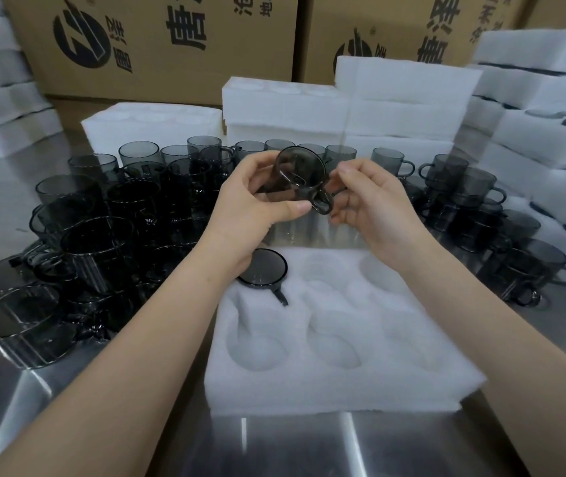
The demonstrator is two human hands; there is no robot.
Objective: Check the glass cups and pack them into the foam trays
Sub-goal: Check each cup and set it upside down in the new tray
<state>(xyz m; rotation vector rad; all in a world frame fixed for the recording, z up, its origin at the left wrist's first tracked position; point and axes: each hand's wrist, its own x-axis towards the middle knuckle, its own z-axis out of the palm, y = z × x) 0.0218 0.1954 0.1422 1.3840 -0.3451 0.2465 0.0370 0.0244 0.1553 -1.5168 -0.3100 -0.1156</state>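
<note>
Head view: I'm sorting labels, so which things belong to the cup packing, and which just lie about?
Job: left hand, right hand, held cup, packed cup, front foam tray, loose cups.
Lying about: cardboard boxes, stacked foam.

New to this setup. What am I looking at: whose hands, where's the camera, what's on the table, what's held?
There is no machine here. A person works bare-handed, and the single picture comes from a wide-angle camera worn on their head, looking forward and down. The left hand grips a dark glass cup by its body and holds it tilted. The right hand pinches it at the handle side. Below the hands, on the metal table, lies a white foam tray with round pockets. One packed cup sits in the far left pocket, and the other visible pockets hold nothing. Many loose cups crowd the table to the left and right. Behind them stand foam stacks and cardboard boxes.
</note>
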